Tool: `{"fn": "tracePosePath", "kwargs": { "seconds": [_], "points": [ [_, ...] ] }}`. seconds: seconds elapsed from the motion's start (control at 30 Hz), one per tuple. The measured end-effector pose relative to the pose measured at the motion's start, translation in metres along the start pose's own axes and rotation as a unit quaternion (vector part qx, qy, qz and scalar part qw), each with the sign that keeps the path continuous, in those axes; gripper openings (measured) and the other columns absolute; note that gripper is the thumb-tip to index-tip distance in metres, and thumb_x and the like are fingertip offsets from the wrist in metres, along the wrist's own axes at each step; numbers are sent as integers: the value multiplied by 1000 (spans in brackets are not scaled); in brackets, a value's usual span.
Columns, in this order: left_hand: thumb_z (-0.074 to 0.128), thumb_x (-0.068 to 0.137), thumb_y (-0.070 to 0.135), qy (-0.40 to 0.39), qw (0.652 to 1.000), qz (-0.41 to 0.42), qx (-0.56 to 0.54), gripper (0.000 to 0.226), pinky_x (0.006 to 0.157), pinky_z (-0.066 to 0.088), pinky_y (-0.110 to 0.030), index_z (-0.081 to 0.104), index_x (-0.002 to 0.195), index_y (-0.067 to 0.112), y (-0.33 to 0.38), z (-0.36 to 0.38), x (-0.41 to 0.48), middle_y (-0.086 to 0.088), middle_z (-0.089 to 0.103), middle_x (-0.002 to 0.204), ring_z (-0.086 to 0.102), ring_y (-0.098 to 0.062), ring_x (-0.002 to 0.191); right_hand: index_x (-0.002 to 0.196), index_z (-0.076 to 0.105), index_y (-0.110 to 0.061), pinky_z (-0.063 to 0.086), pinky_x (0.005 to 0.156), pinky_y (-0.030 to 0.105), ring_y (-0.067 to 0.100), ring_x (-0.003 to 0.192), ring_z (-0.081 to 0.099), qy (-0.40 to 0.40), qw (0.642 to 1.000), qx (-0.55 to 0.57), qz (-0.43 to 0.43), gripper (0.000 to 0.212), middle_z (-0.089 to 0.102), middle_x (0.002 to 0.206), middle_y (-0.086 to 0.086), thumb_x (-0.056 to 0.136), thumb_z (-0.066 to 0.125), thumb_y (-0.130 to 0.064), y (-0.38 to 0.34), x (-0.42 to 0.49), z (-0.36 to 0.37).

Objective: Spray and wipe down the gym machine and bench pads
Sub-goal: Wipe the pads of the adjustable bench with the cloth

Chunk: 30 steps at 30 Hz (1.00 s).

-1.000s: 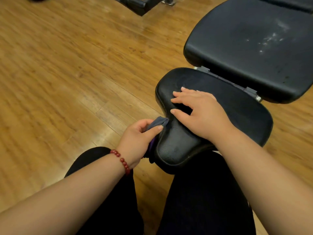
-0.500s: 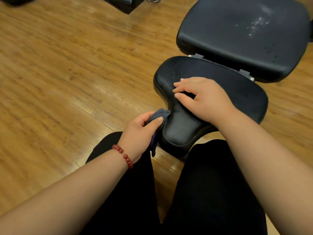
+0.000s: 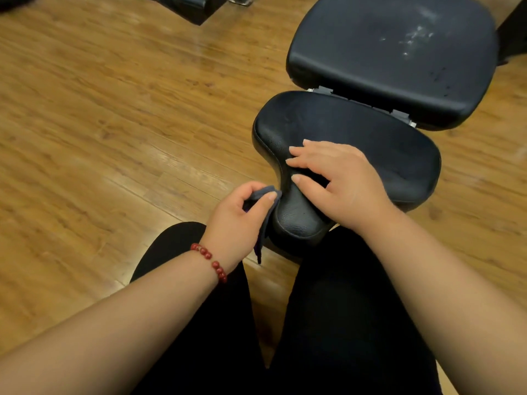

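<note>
The left hand (image 3: 236,220) has its fingers and thumb curled round a dark grey cloth (image 3: 265,193), pinching it and holding it against the left side of the narrow near end of the black seat pad (image 3: 376,138). The lower part of the cloth hangs down beside that end of the seat pad, below the hand. A string of red beads (image 3: 211,260) circles the left wrist.

The right hand (image 3: 340,181) lies flat on top of the seat pad with its fingers nearly straight and slightly spread, holding nothing; the fingertips reach toward the pad's left edge where it narrows.

Just beyond the seat pad's far edge, joined to it by a metal bracket (image 3: 399,112), is the larger black back pad (image 3: 370,61), which carries whitish smears (image 3: 415,38) on its far right part.

On the near side of the seat pad are the person's knees in black trousers (image 3: 342,309), one on each side of its narrow end. A wooden floor (image 3: 99,109) spreads to the left of the seat pad, and a dark machine part (image 3: 194,8) sits far off at the top edge.
</note>
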<state>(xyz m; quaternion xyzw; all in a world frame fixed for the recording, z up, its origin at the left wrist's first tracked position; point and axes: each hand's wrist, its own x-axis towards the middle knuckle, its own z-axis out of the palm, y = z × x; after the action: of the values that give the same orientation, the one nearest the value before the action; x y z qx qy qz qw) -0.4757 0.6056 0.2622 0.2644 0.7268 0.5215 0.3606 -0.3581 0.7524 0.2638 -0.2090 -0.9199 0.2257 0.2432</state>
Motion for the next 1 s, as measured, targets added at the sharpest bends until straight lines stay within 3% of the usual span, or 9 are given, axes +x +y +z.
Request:
{"fn": "tracePosePath", "kwargs": {
  "seconds": [0.13,0.23,0.37,0.53,0.7,0.87,1.0],
  "points": [
    [60,95,28,9,1000,-12,-8,16,72,55,-40,64,82,37,4,9,10,19,66,71,63,-7,72,115,72,-23,36,103,31,11,128,53,31,999,-8,-4,35,66,127,-7,92,50,-37,-2,-10,2],
    [57,97,24,-21,1000,-1,-6,14,61,52,-25,63,87,31,0,0,-8,17,64,69,61,-4,68,114,72,-23,40,102,36,11,126,54,41,999,-4,-8,33,66,125,-7,93,51,-35,0,-10,4],
    [56,97,19,-14,999,5,-29,16,66,52,-17,62,86,29,-5,-7,-26,11,67,74,64,-2,73,113,73,-20,44,101,41,14,125,56,56,998,-4,-15,31,68,123,-5,93,52,-32,0,-11,6],
    [53,98,33,32,999,-19,2,27,77,56,-35,59,77,49,-2,4,-22,12,66,78,66,-9,80,113,73,-20,43,102,40,13,126,56,59,998,-7,-4,32,67,123,-5,94,50,-32,-2,-12,6],
    [48,99,41,37,998,-38,28,8,75,54,-29,53,93,38,-4,7,-44,6,66,88,65,-7,80,112,74,-19,44,102,42,13,124,57,86,996,2,12,32,68,121,-4,94,49,-29,-3,-15,10],
    [55,89,46,28,994,-74,-78,9,91,53,-53,63,87,41,-4,1,-51,-1,72,91,69,-23,92,112,74,-17,43,104,48,14,125,56,117,991,29,54,31,68,122,-3,94,50,-27,-10,-24,16],
    [63,90,34,23,986,-76,-148,15,95,50,-55,63,97,21,3,-5,-52,-12,73,98,69,-30,98,116,70,-22,26,117,34,4,130,47,112,985,70,114,34,61,125,-13,94,49,-38,-36,-39,12]
  ]
}}
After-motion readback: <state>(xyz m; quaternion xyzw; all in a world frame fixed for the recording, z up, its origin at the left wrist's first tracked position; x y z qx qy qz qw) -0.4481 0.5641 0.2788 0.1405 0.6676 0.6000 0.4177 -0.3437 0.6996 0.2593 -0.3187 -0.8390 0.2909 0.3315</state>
